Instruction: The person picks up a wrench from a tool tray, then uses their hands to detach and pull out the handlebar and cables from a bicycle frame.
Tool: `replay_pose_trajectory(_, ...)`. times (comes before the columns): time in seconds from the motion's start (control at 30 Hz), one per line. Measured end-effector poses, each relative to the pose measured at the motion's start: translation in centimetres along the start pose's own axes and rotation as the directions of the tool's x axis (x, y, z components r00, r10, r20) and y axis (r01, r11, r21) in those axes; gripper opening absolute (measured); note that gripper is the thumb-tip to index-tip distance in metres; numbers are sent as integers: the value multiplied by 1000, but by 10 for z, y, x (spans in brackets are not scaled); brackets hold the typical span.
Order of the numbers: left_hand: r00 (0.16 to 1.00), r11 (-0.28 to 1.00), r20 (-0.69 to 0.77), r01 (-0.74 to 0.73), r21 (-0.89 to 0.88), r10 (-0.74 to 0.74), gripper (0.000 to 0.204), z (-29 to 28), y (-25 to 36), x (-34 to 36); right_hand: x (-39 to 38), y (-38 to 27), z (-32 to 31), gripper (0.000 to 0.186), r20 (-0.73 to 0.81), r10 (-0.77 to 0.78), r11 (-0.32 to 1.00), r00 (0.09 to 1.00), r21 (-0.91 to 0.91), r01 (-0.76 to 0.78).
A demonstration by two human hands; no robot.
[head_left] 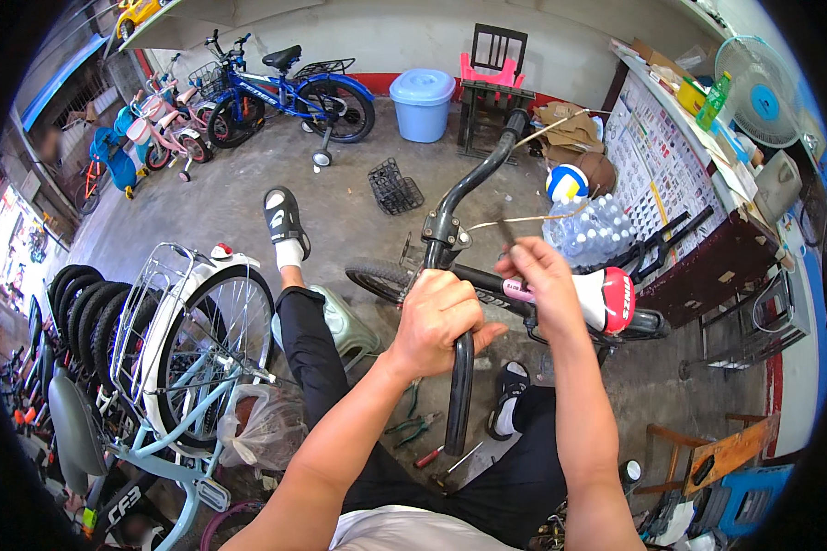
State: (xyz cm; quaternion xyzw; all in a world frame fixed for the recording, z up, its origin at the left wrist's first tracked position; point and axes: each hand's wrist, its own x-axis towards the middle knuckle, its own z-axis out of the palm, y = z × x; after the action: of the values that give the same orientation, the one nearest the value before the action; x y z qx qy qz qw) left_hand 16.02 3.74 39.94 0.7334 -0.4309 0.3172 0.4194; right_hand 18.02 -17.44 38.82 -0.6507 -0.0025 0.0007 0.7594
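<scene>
A small bicycle stands in front of me with its black handlebar (pixel 476 174) turned sideways. My left hand (pixel 439 317) is closed around the bar near its near end, thumb pointing right. Over the bike's dark frame (pixel 482 280), my right hand (pixel 544 275) pinches a thin dark piece (pixel 505 231), too blurred to name. A small pink piece (pixel 518 291) shows beside those fingers; whether they hold it I cannot tell. Bare brake cables (pixel 524 219) curve out from the bar. Behind the right wrist is the red and white saddle (pixel 606 300).
Pliers (pixel 415 428), a red-handled screwdriver (pixel 429 456) and other tools lie on the floor between my feet. A light blue bicycle (pixel 179 413) stands at left. Ahead are a black basket (pixel 395 187) and a blue bucket (pixel 422 106). Wrapped bottles (pixel 590 231) sit by the right-hand counter (pixel 662 156).
</scene>
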Motion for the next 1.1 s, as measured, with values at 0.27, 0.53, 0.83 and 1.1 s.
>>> replay_pose_trajectory(0.27,999,1000,-41,-8,16,9,41,3,-3,8,-19,2,14,22,118,100,985,988,-150,-82)
replay_pose_trajectory(0.53,999,1000,-42,-12,9,13,42,3,-4,5,-14,-12,-5,22,167,103,986,981,-144,-79)
replay_pose_trajectory(0.83,999,1000,-41,-4,-2,4,42,2,-3,5,0,-1,-3,23,103,51,936,993,-352,-11)
replay_pose_trajectory(1.1,1000,1000,5,-9,19,8,41,-3,1,0,59,-11,-36,30,227,8,917,974,-391,83)
